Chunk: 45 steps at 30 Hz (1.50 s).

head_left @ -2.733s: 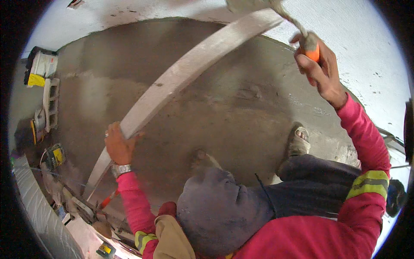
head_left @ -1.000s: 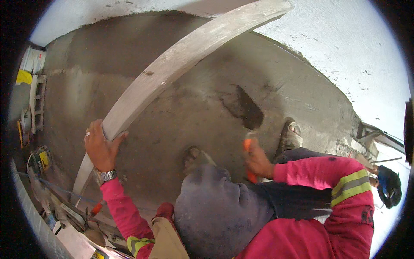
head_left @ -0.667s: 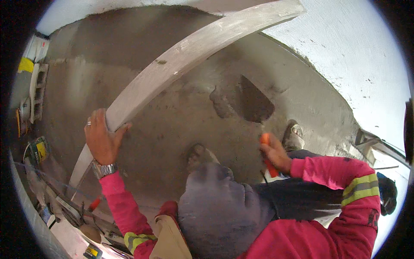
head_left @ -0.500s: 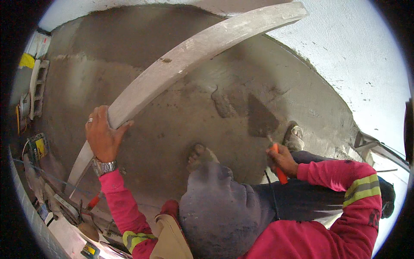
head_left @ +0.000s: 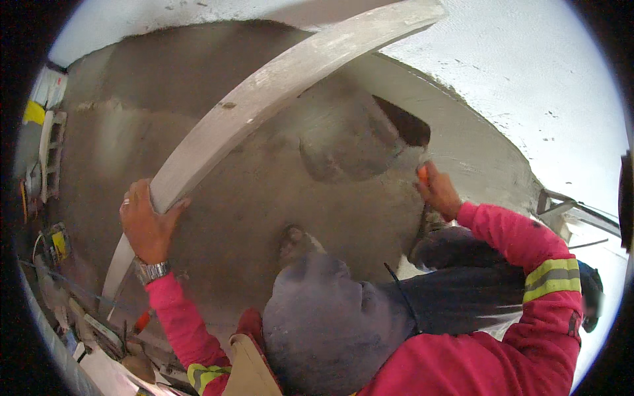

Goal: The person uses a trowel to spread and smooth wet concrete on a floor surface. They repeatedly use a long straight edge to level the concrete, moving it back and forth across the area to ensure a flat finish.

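Observation:
My left hand [head_left: 150,223] grips a long, pale screed board [head_left: 228,109] near its lower end, thumb on one edge and fingers over the other. The board looks bowed through the lens and reaches up and right over the wet grey mortar [head_left: 224,218]. In my right hand [head_left: 440,193] is a trowel [head_left: 404,123] with an orange handle, mostly hidden by the fingers. Its dark blade is tilted at the mortar, beside a curved, freshly worked patch [head_left: 347,148]. Whether mortar sits on the blade I cannot tell.
My mortar-smeared foot [head_left: 297,244] stands below the worked patch. A white textured wall [head_left: 528,99] borders the mortar at right. On the left are a hollow block [head_left: 54,155], a yellow-labelled box [head_left: 59,243] and a red-handled tool [head_left: 142,321]. A metal frame [head_left: 574,214] stands at right.
My right hand has moved the trowel upward, away from my body, and its blade has turned. The mortar there now shows a broad, curved mark. My left hand keeps its grip on the board.

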Tool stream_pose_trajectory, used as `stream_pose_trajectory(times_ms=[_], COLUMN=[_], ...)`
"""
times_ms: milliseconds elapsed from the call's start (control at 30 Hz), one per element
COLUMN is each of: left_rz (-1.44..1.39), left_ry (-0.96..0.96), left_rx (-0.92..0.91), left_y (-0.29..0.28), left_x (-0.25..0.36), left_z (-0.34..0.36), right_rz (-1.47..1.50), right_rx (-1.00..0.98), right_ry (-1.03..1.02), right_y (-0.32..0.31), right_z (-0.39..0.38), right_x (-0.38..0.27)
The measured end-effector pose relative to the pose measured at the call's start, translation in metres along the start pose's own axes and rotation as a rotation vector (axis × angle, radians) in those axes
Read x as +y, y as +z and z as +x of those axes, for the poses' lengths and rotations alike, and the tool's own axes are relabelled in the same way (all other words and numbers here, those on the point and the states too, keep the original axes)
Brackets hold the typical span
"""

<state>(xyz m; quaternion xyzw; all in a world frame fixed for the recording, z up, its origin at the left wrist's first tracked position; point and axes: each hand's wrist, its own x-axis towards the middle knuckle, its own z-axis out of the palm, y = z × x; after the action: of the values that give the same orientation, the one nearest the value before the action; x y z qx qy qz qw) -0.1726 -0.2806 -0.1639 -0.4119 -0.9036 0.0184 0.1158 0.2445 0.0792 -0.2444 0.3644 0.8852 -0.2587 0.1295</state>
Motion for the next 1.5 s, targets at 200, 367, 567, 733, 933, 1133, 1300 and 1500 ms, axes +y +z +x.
stream_pose_trajectory(times_ms=[200,367,567,733,933,1133,1300,1500], left_rz=[-0.014,-0.026,-0.008,0.004,-0.029,-0.011,0.0,-0.055], left_ry=[0.009,-0.015,0.035,0.037,0.009,0.047,0.042,0.022], left_rx=[0.0,-0.037,0.001,0.002,-0.015,0.023,-0.007,-0.043], left_y=[-0.002,-0.001,0.001,-0.001,-0.006,-0.001,-0.003,-0.005], left_x=[0.004,0.0,-0.001,0.0,0.004,0.003,-0.002,-0.002], left_z=[0.004,0.002,0.002,0.001,0.002,0.004,-0.001,0.002], right_rz=[-0.268,-0.256,-0.259,-0.288,-0.2,-0.111,-0.119,0.102], right_rx=[0.163,0.11,0.216,0.113,0.023,-0.045,-0.174,0.105], right_ry=[0.095,0.097,0.054,0.134,0.116,-0.03,-0.074,0.405], right_y=[-0.044,-0.054,-0.047,-0.038,-0.023,-0.001,-0.013,-0.001], right_z=[0.041,0.067,0.1,0.087,0.042,0.0,-0.021,-0.03], right_x=[0.068,0.064,0.059,0.052,0.035,0.031,0.017,0.05])
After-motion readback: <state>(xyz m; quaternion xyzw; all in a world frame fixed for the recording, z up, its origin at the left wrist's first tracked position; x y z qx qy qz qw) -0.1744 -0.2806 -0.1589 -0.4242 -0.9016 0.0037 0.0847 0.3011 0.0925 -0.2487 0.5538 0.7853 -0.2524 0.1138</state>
